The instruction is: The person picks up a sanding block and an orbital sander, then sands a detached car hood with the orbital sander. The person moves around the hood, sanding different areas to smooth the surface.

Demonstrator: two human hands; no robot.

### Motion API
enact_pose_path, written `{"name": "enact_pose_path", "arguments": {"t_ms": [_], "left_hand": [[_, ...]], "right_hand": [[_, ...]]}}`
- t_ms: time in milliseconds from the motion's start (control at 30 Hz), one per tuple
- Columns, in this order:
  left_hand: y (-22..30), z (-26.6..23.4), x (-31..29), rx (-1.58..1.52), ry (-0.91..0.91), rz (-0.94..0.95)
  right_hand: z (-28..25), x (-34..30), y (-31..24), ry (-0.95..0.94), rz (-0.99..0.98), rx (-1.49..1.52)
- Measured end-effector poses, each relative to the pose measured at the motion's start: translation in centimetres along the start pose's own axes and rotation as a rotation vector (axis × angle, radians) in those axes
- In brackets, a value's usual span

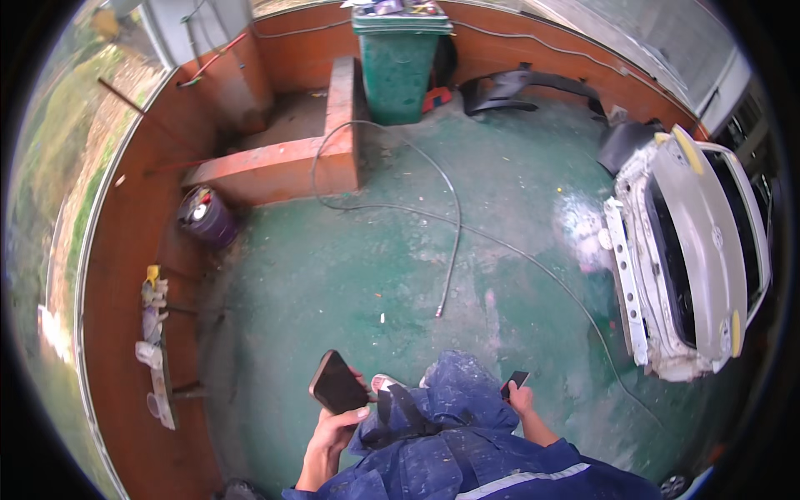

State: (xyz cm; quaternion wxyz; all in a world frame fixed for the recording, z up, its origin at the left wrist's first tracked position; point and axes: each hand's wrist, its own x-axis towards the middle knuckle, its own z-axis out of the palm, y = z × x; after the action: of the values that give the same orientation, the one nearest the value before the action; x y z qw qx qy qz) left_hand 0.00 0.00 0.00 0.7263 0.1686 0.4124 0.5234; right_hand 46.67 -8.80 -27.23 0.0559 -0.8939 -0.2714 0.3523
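Observation:
In front of my body on the left, my left hand (335,427) grips a dark smartphone (337,383), thumb along its lower edge. The phone is tilted up, and its face looks black. Low at my right side, my right hand (522,399) is closed round a small, flat, dark rectangular thing (518,380); its exact kind is too small to make out. My blue work clothes (467,417), spotted with pale marks, fill the space between the two hands.
A grey hose (500,242) loops over the green floor (333,275). To the right stands a partly stripped car body (708,250). Black car panels (533,83) and a green bin (398,75) line the far wall. A purple drum (210,223) and a cluttered shelf (158,358) are left.

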Motion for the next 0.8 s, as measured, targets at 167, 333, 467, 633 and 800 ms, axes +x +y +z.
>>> {"name": "enact_pose_path", "arguments": {"t_ms": [167,333,467,633,800], "left_hand": [[-6.5,-9.7,3.7,0.641,0.277,-0.291],[-12.8,-13.6,4.4,0.878,0.313,-0.652],[-13.5,-10.3,7.7,0.850,0.347,-0.661],[-13.1,-6.1,13.5,0.829,0.371,-0.631],[-10.6,-6.0,15.3,0.809,0.404,-0.629]], "right_hand": [[0.7,-0.7,1.0,0.083,0.051,0.042],[-0.2,2.6,3.0,0.024,0.153,-0.015],[-0.5,7.9,-1.3,0.048,0.078,0.018],[-4.3,15.5,-11.0,0.062,-0.042,0.091],[-6.6,22.4,-20.0,0.079,-0.184,0.120]]}}
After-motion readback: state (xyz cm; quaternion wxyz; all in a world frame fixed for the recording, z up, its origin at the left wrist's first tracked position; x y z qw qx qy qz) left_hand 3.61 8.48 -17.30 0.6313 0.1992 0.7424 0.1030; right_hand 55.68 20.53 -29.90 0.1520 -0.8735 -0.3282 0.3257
